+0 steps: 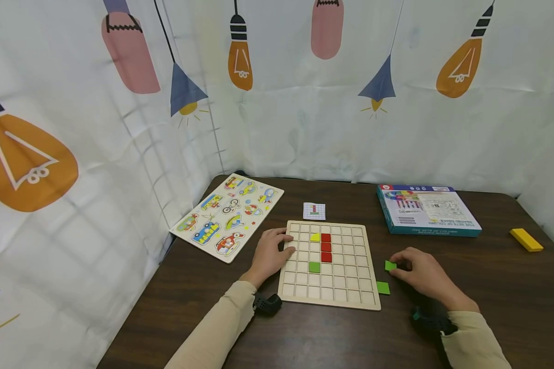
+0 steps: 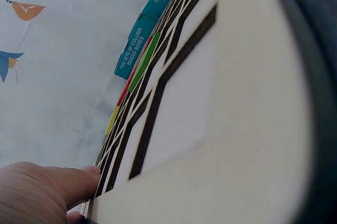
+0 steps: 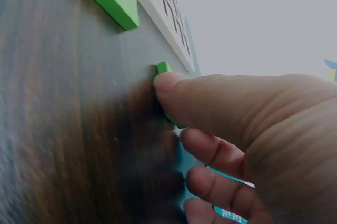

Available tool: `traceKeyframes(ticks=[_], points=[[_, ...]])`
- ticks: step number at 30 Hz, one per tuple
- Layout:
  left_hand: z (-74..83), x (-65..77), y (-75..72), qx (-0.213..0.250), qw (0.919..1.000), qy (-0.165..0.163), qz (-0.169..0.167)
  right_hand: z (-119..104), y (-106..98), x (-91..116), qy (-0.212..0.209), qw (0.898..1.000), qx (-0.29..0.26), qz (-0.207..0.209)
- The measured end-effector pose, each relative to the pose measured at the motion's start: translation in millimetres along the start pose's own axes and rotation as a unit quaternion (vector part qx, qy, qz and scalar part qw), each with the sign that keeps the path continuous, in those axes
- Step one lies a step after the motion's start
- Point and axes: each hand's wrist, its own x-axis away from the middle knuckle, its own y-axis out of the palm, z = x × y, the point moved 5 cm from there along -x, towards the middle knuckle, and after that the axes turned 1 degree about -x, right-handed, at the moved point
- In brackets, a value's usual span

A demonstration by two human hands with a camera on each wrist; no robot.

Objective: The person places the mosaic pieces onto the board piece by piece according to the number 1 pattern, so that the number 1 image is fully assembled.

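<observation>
A wooden grid board [image 1: 330, 304] lies in front of me. It carries a yellow tile [image 1: 315, 237], a column of red tiles [image 1: 325, 246] and one green tile [image 1: 314, 267]. My left hand [image 1: 270, 254] holds the board's left edge, thumb and forefinger at the rim; the left wrist view shows the thumb [image 2: 73, 182] there. Right of the board, my right hand [image 1: 422, 274] pinches a green square tile [image 1: 390, 265] between thumb and fingers, close over the table. Another green tile [image 1: 383, 288] lies against the board's right edge, nearer me.
Beyond the board lies a small pattern card [image 1: 320, 211]. To its left is a vehicle picture board [image 1: 231, 218]. A teal-sided box [image 1: 434, 215] sits at the back right, with a yellow block [image 1: 526, 240] farther right. A printed curtain [image 1: 295, 128] hangs behind the table.
</observation>
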Motion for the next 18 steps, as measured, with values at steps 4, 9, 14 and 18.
traceKeyframes(ticks=[4,9,14,18], points=[[-0.6,0.0,0.3,-0.001,1.0000,0.000,0.000,-7,1,-2,-0.013,1.000,-0.005,0.022],[0.2,0.3,0.1,0.001,1.0000,-0.002,-0.002,-17,6,-5,-0.028,0.998,-0.029,0.056],[1.2,0.3,-0.7,0.001,1.0000,-0.003,-0.003,-29,14,-7,-0.033,0.996,-0.038,0.070],[1.1,0.4,-1.3,-0.001,1.0000,-0.002,-0.002,-37,21,-10,-0.028,0.996,-0.040,0.075]])
